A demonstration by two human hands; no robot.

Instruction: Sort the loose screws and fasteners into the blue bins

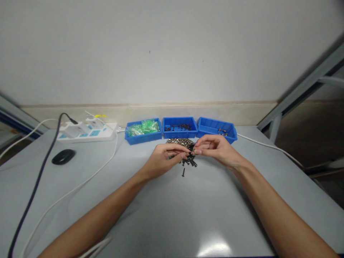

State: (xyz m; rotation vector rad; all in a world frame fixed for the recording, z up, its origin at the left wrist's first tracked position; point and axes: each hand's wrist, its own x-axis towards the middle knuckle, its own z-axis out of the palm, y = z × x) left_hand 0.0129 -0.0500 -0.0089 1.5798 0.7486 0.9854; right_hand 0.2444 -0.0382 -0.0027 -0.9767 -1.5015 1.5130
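Both of my hands meet over a pile of small screws on the grey table. My left hand is curled, its fingertips pinched on small dark screws at the pile's near edge. My right hand is also pinched, thumb against fingers, touching the left fingertips; what it holds is too small to make out. One black screw lies alone just in front of the pile. Behind the pile stand three blue bins: the left bin with green plastic pieces, the middle bin with dark screws, the right bin with a few parts.
A white power strip with plugs sits at the back left. A black cable and white cables run across the table's left side. A black mouse lies left. Another white cable runs right. Metal frame bars rise at the right.
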